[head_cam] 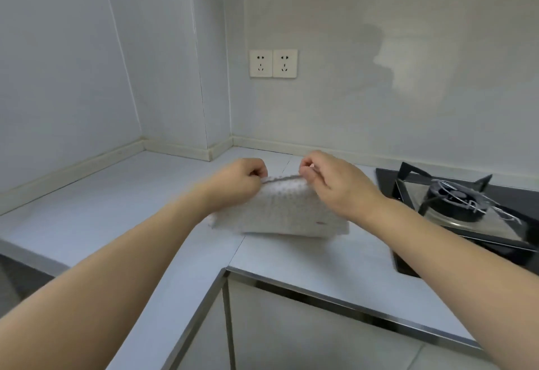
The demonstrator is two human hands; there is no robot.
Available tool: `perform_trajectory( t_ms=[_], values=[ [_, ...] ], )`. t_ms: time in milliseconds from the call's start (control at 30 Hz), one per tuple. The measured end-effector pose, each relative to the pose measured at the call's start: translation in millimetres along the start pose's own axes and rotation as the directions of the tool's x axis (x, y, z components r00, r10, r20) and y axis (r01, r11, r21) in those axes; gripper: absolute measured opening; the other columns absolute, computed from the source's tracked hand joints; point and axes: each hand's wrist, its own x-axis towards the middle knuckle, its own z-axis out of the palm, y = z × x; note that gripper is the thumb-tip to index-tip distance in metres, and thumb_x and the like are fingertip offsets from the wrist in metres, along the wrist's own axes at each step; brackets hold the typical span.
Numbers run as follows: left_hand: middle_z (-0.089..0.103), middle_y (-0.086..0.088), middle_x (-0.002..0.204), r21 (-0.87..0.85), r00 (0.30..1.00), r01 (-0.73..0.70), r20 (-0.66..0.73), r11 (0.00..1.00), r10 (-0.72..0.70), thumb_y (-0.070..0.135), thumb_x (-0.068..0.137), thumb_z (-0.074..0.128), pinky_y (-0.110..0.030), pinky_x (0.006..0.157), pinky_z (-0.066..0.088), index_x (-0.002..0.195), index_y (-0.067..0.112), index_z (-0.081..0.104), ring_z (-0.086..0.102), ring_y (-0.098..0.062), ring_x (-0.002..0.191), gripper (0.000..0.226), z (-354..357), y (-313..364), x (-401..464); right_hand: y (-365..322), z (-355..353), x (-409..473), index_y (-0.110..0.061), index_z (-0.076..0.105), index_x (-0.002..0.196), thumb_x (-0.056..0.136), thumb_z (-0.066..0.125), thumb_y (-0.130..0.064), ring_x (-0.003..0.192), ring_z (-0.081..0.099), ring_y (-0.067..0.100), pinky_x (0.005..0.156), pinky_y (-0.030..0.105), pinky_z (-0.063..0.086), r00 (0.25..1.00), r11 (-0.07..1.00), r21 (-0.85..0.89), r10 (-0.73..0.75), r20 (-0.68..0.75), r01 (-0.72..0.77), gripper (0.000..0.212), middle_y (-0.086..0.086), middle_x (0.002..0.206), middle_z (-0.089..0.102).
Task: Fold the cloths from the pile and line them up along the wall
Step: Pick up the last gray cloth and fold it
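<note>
A white textured cloth [285, 212] is held up over the pale countertop [122, 194], its lower edge resting on the surface. My left hand [242, 180] pinches the cloth's top edge at the left. My right hand [329, 182] pinches the same edge at the right. The top edge runs taut between my two hands. A small reddish mark shows near the cloth's lower right corner. The wall [350, 107] rises behind the counter. No pile of other cloths is in view.
A black gas hob [466, 209] with a burner and metal tray sits on the counter at the right. Two wall sockets [273, 63] are above the counter. The counter bends in an L, with its front edge [320, 291] and cabinet doors below.
</note>
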Motion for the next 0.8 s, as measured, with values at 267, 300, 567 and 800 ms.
perform_trajectory(
  t_ms=[267, 300, 567, 800],
  values=[
    [0.051, 0.001, 0.069, -0.081, 0.987, -0.12, 0.095, 0.989, 0.128, 0.012, 0.087, 0.05, -0.026, 0.054, 0.036, 0.084, 0.008, 0.055, 0.045, -0.015, 0.061, 0.007, -28, 61, -35, -18, -76, -29, -0.016, 0.059, 0.075, 0.086, 0.047, -0.009, 0.058, 0.043, 0.012, 0.057, 0.029, 0.035, 0.988, 0.988, 0.037, 0.152, -0.007, -0.151, 0.018, -0.004, 0.062, 0.051],
    [0.05, 0.0, 0.069, -0.06, 0.99, -0.114, 0.077, 0.992, 0.118, 0.011, 0.089, 0.049, -0.027, 0.053, 0.037, 0.084, 0.008, 0.055, 0.044, -0.017, 0.06, 0.009, -28, 62, -32, -13, -78, -28, -0.015, 0.061, 0.079, 0.088, 0.046, -0.008, 0.06, 0.046, 0.012, 0.058, 0.029, 0.037, 0.985, 0.984, 0.044, 0.174, -0.019, -0.173, 0.019, -0.003, 0.065, 0.054],
    [0.066, -0.005, 0.083, 0.102, 1.0, -0.001, -0.011, 0.995, 0.003, 0.013, 0.09, 0.052, -0.025, 0.053, 0.047, 0.085, 0.015, 0.06, 0.058, -0.017, 0.061, 0.01, 9, 10, 37, 70, -37, -8, -0.014, 0.069, 0.116, 0.096, 0.051, -0.011, 0.106, 0.056, 0.014, 0.092, 0.024, 0.042, 0.971, 0.966, -0.104, 0.238, 0.015, -0.235, 0.027, -0.006, 0.107, 0.058],
    [0.062, 0.008, 0.09, 0.293, 0.984, -0.02, -0.163, 0.956, 0.071, 0.013, 0.09, 0.047, -0.024, 0.055, 0.037, 0.087, 0.025, 0.058, 0.054, -0.01, 0.068, 0.017, 35, -24, 81, 127, 1, 15, -0.018, 0.069, 0.116, 0.095, 0.049, -0.011, 0.102, 0.051, 0.021, 0.09, 0.032, 0.043, 0.971, 0.941, -0.248, 0.24, 0.015, -0.229, 0.03, 0.0, 0.102, 0.051]
  ],
)
